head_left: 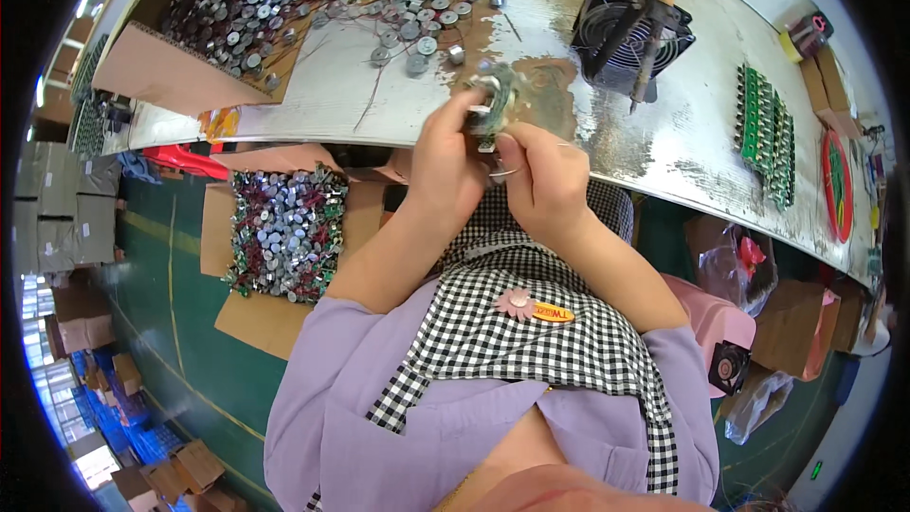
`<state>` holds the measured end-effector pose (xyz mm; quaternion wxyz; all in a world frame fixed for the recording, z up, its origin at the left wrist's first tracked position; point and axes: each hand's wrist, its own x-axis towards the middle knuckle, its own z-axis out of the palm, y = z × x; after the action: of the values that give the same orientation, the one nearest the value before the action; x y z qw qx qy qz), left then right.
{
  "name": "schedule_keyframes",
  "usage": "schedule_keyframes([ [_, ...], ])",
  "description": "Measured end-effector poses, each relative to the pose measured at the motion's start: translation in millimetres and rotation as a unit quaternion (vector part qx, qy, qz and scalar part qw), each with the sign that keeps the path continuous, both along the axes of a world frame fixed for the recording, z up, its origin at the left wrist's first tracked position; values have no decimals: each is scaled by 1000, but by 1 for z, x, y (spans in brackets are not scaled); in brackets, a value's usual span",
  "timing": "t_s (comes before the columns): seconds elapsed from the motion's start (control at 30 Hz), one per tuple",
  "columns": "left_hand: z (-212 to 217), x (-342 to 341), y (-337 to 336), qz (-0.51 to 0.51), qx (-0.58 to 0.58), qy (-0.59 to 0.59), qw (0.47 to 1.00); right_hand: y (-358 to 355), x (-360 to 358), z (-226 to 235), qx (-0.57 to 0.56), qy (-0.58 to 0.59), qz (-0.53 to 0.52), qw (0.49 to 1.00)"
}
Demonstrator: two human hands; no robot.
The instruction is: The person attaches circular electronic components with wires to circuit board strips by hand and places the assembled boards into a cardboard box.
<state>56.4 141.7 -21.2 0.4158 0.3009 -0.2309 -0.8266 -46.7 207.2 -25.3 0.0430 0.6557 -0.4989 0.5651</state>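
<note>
My left hand (pixel 444 169) and my right hand (pixel 543 176) meet at the edge of the metal-topped workbench (pixel 664 123). Together they hold a small green circuit board (pixel 500 95) with a round metal part on it. The left fingers grip the board from the left. The right fingers pinch thin wire leads just under it. Loose round metal parts with red wires (pixel 417 9) lie on the bench behind my hands.
A black fan with a soldering iron resting on it (pixel 630 33) stands at the right rear. Green circuit boards in rows (pixel 766 128) lie farther right. Cardboard boxes of wired metal parts sit on the bench (pixel 237 14) and on the floor to my left (pixel 284 232).
</note>
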Motion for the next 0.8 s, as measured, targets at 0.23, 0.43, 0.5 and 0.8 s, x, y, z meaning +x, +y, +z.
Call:
schedule_keyframes([
  [0.23, -13, 1, 10, -28, -49, 91, 994, 5, -10, 10, 233, -299, 37, 925],
  [0.43, -13, -3, 13, 41, -104, 8, 994, 12, -3, 11, 336, -302, 90, 887],
  [0.5, -13, -2, 15, 48, -121, 2, 991, 12, -2, 10, 330, -328, 79, 882],
  [0.8, -14, 9, 15, 17, -89, 58, 994, 16, 2, 11, 301, -276, 98, 908],
])
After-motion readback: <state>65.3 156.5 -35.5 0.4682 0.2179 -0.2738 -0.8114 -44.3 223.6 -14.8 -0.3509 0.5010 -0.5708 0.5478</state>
